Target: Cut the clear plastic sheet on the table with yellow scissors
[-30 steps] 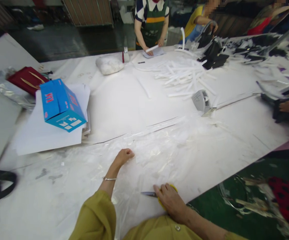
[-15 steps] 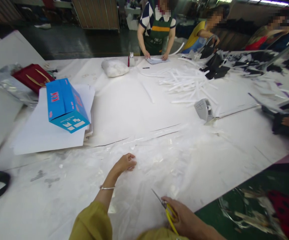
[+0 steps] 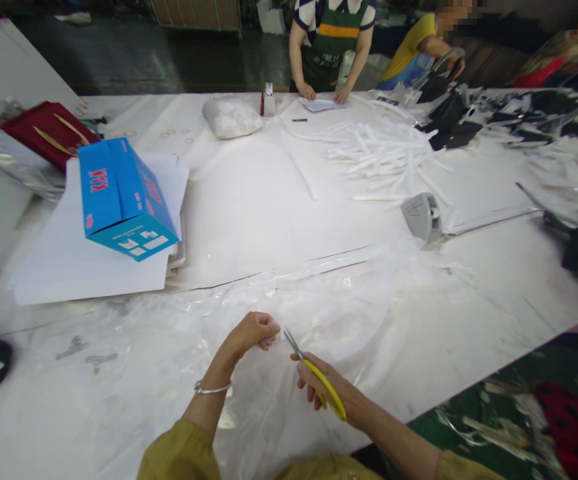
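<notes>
My right hand [image 3: 319,380] is closed round yellow-handled scissors [image 3: 336,393]. Their blades stand slightly apart, and the tips point up and left, close to my left hand [image 3: 259,331]. That hand is closed in a pinch, thumb against fingers, over clear plastic sheeting [image 3: 313,310]. It seems to hold a bit of the clear plastic, though the edges are hard to make out. The sheeting lies crumpled on the white table [image 3: 249,220] beneath both hands.
At left a blue box [image 3: 119,193] rests on stacked white sheets, beside a dark red bag [image 3: 43,130]. Further back are a white bundle [image 3: 232,117], many white strips [image 3: 383,153] and a grey tape dispenser [image 3: 423,219]. Co-workers stand across the table; one handles paper [image 3: 323,105].
My right hand has moved up and left with the scissors, bringing the blades beside my left hand. The left hand has tightened into a pinch. The view has tilted downward slightly.
</notes>
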Demonstrator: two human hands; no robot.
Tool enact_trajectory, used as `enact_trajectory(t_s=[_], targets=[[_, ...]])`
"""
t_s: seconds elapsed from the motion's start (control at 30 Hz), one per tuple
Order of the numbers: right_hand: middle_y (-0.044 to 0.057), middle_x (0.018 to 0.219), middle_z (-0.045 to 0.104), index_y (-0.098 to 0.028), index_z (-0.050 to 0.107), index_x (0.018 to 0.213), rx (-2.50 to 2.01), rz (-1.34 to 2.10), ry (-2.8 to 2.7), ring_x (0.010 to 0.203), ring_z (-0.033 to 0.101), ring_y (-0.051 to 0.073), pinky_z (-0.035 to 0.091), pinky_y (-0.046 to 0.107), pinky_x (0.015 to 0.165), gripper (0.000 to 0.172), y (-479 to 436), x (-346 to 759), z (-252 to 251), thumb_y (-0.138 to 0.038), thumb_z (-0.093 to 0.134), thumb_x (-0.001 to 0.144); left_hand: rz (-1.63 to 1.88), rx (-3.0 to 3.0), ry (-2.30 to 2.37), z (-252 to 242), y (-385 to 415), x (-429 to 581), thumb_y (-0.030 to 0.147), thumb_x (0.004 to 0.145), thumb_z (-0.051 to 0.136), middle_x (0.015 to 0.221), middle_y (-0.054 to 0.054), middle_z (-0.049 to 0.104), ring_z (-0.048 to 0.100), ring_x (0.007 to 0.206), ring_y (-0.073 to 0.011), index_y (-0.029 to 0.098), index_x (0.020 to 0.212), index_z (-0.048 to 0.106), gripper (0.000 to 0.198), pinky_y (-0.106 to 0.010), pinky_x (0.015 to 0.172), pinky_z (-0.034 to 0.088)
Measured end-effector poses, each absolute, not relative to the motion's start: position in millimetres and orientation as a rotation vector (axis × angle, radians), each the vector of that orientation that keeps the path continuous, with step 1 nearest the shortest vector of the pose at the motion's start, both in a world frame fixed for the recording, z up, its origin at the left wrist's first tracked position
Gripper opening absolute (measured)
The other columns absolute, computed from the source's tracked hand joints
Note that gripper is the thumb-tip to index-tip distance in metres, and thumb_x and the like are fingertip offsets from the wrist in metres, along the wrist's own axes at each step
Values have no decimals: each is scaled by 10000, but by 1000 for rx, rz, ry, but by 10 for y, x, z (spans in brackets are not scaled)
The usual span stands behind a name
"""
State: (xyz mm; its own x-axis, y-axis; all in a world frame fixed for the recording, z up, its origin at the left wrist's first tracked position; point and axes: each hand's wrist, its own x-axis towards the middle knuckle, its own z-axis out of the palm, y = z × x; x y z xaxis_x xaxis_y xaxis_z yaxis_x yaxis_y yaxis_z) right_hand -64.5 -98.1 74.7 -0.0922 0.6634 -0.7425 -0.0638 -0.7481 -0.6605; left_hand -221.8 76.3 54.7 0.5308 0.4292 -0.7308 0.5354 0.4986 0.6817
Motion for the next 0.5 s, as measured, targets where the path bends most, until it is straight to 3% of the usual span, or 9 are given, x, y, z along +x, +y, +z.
enact_trajectory(t_s=[0.5], targets=[[-107, 462, 426, -178, 583, 1041, -1736, 1893, -482, 285, 321, 35, 230, 159, 272, 660, -725, -771, 801, -755, 539, 723, -106, 1054, 1015, 570, 748, -2202, 368, 607, 641, 542, 19, 613, 531, 463, -109, 164, 627, 593, 211, -263, 502, 465]])
